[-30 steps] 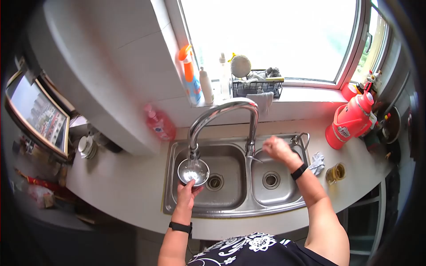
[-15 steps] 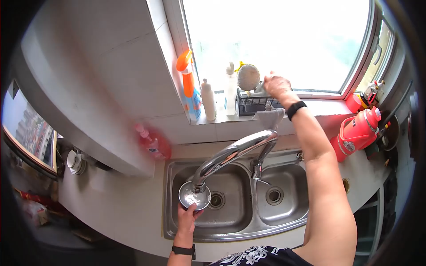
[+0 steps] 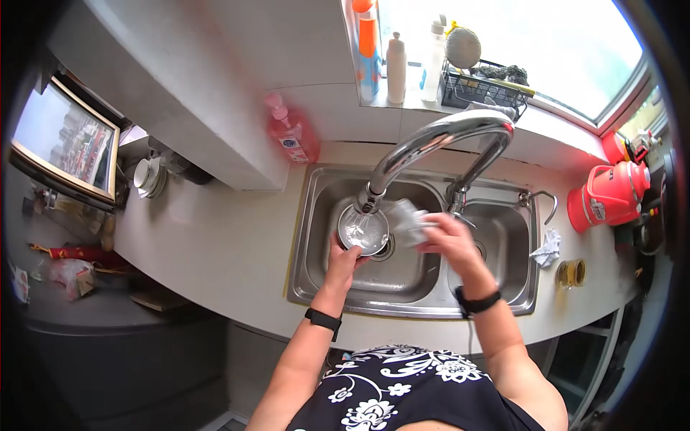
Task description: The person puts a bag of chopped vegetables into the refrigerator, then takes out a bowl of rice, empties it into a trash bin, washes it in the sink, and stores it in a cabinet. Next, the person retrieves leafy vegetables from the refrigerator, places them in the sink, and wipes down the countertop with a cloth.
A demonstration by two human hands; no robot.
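Note:
My left hand (image 3: 343, 260) grips a small round metal bowl (image 3: 364, 231) by its near edge, thumb at the rim. The bowl is under the spout of the chrome faucet (image 3: 445, 129), over the left basin, and water streams into it. My right hand (image 3: 453, 243) is closed on a greyish-white cloth (image 3: 410, 223), smeared by motion, just right of the bowl. The double steel sink (image 3: 431, 302) lies below both hands.
A black wire rack (image 3: 467, 90) with scrubbers stands on the windowsill beside several bottles. A pink soap bottle (image 3: 293, 133) is at the back left. To the right are a red thermos (image 3: 607, 195), a crumpled cloth (image 3: 548, 248) and a glass jar (image 3: 571, 274).
My right hand has come down from the windowsill rack to the sink, now with the greyish-white cloth. My left hand still holds the bowl under the spout. The view has tilted down.

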